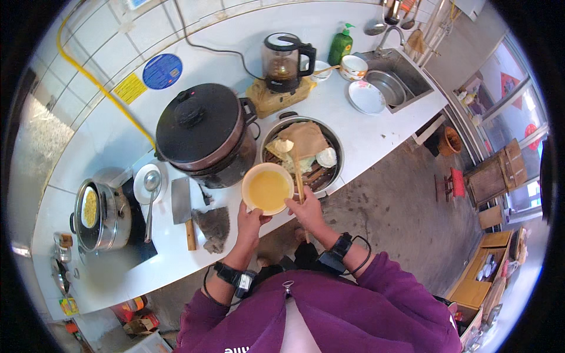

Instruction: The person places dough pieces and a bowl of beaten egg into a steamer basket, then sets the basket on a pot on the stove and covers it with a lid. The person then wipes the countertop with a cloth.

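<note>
My left hand grips the lower left rim of a bowl of yellow liquid, held over the counter's front edge. Pinched in my right hand are wooden chopsticks, pointing up over a round metal pan; that hand's thumb is at the bowl's right side. In the pan lie a brown flat sheet of food, pale pieces and a small white bowl on a slatted rack. Left of the bowl stands a large lidded electric cooker.
A cleaver, a grey cloth and a ladle on a plate lie at left, near a steamer pot. Behind are a glass kettle, a green pump bottle, stacked bowls and a sink.
</note>
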{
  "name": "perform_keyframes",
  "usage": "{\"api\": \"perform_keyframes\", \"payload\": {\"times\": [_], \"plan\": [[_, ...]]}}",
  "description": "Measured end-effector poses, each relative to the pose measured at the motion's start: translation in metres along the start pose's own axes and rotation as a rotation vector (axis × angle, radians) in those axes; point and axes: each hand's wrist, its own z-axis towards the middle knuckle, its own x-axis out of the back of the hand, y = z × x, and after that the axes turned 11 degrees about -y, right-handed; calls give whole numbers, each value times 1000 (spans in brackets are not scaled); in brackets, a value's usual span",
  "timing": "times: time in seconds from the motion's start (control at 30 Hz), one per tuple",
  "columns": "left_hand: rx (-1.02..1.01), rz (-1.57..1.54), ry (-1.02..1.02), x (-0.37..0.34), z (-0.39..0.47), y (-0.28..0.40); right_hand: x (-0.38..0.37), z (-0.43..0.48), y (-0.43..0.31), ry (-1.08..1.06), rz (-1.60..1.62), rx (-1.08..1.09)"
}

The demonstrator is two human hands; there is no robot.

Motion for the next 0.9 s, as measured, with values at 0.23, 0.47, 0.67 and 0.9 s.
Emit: {"api": "perform_keyframes", "payload": {"times": [0.23, 0.47, 0.67, 0.9], "plan": [[153, 172, -132, -64, 64, -9, 70, 22, 12, 149, 60, -81], [293, 407, -106, -80, 120, -24, 102, 43, 30, 144, 6, -125], [335, 394, -48, -76, 142, -40, 105, 53, 41, 130, -59, -148], [326, 390, -108, -67, 147, -47, 103, 59, 49, 90, -124, -219]]}}
